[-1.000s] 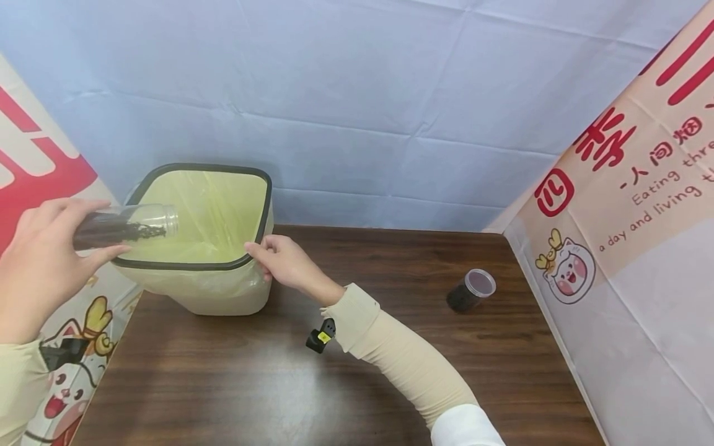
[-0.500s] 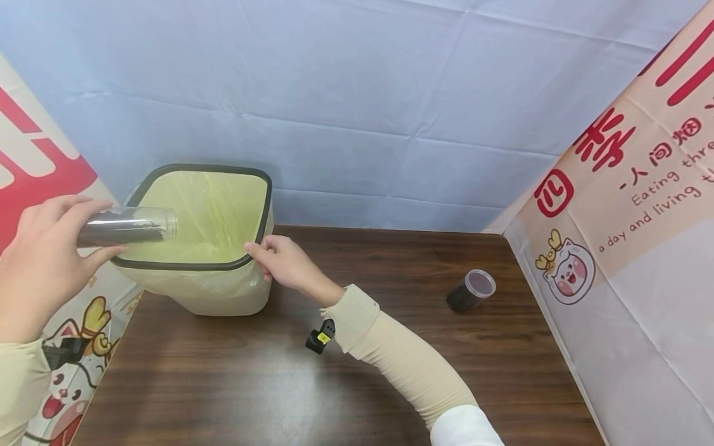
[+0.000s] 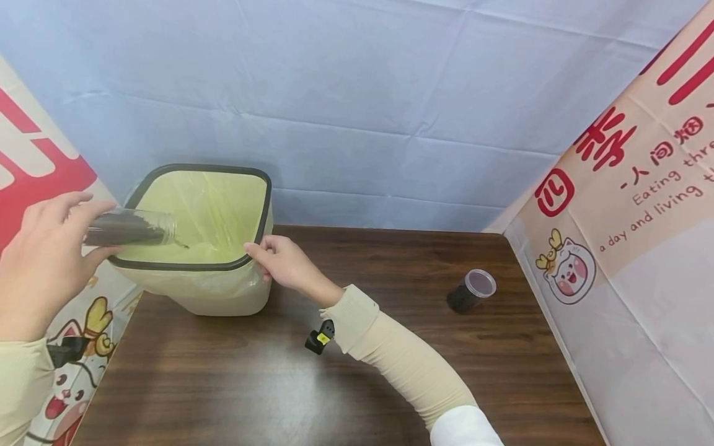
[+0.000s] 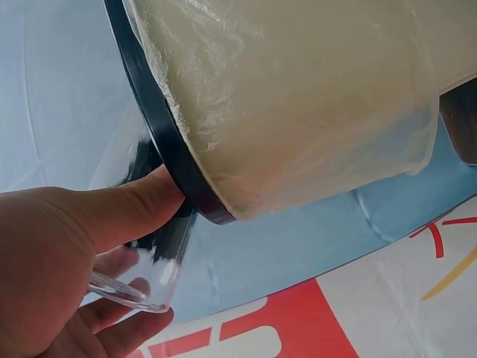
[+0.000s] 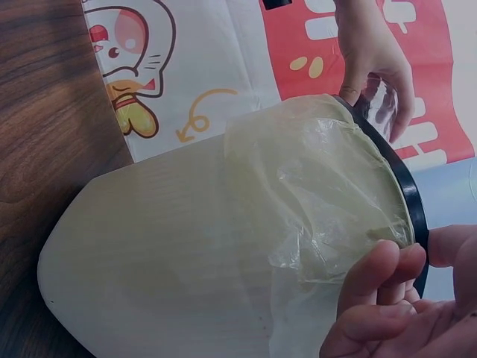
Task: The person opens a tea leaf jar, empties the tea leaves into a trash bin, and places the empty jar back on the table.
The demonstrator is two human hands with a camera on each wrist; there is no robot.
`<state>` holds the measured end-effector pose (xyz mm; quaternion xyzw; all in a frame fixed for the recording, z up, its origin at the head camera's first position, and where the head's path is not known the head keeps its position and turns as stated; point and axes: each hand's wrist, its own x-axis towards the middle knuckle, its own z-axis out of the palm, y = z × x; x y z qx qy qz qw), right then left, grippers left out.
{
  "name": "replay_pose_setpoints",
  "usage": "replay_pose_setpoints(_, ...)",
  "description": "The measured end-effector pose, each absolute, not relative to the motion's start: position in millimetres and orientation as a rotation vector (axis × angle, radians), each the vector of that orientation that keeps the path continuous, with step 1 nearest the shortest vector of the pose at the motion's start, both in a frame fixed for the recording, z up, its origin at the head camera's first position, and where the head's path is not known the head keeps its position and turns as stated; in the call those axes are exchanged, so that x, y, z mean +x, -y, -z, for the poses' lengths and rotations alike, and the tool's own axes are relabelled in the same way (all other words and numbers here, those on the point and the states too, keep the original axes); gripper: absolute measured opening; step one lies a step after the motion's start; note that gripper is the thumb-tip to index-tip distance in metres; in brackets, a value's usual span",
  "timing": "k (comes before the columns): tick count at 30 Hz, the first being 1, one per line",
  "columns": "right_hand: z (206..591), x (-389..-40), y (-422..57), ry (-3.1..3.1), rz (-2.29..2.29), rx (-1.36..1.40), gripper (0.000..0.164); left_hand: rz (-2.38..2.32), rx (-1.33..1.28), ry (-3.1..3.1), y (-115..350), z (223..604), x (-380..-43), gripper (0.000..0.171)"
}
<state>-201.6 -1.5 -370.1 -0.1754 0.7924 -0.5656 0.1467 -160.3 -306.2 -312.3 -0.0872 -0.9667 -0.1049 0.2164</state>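
A clear jar (image 3: 134, 228) of dark loose bits lies nearly level in my left hand (image 3: 50, 263), its mouth over the opening of the trash bin (image 3: 231, 298). Thumb and fingers grip the jar's base end; in the left wrist view the jar's clear bottom (image 4: 153, 298) shows between them. A few dark bits hang just outside the mouth. My right hand (image 3: 286, 263) pinches the bin's black rim at its near right corner. In the right wrist view those fingers (image 5: 373, 272) press close to the liner bag (image 5: 320, 194), which is folded over the outside.
A second jar (image 3: 467, 292) with dark contents stands on the brown wooden table (image 3: 390, 279) at the right. A pale blue cloth (image 3: 346, 111) hangs behind the bin, and printed panels flank the table. A small black device (image 3: 320, 337) sits by the right wrist.
The dark bits have slid toward the jar's mouth, and a few now show just beyond it. My left hand has shifted slightly right; my right hand stays on the rim.
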Motion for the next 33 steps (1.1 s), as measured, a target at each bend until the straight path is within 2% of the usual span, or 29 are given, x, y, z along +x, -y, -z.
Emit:
replay_pose_setpoints(10,371.3,-201.6,1.9,-2.283,1.626,-0.518,0.040,0.237,-0.252,2.672,307.6,312.3,-161.1,0.073)
replay_pose_setpoints(22,370.0,-201.0,1.6,-2.286,1.624,-0.501,0.040,0.167,-0.388,2.548,304.1,309.9,-161.0,0.067)
replay_pose_setpoints(29,371.1,-201.0,1.6,-2.283,1.632,-0.504,0.040,0.163,-0.392,2.554,305.0,309.6,-163.7,0.075)
replay_pose_setpoints(33,371.5,-201.1,1.6,-2.279,1.640,-0.507,0.041,0.171,-0.402,2.570,307.5,311.6,-165.2,0.070)
